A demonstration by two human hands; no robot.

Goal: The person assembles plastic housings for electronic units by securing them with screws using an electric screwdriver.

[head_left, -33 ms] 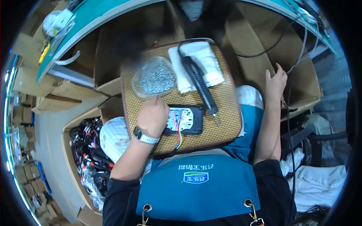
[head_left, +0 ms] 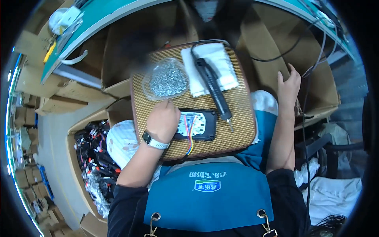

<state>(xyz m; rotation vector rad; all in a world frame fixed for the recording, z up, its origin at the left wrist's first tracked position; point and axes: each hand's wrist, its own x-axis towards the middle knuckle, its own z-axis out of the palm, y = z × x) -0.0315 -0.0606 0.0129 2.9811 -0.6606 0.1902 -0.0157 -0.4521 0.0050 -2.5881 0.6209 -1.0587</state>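
A woven tan mat lies across my lap. On it sits a black housing with a white circuit board and coloured wires hanging off its front edge. My left hand, a watch on the wrist, rests over the housing's left end and holds it down. Just above the hand is a clear bag of small silver screws. A black electric screwdriver lies slanted across a white cloth. My right hand is off the mat to the right with fingers spread, at the edge of a cardboard box.
A cardboard box full of black cables with red ends stands at my left. More cardboard boxes lie under a teal table edge at the back. Thin cables hang down at the right, and white fabric lies at the lower right.
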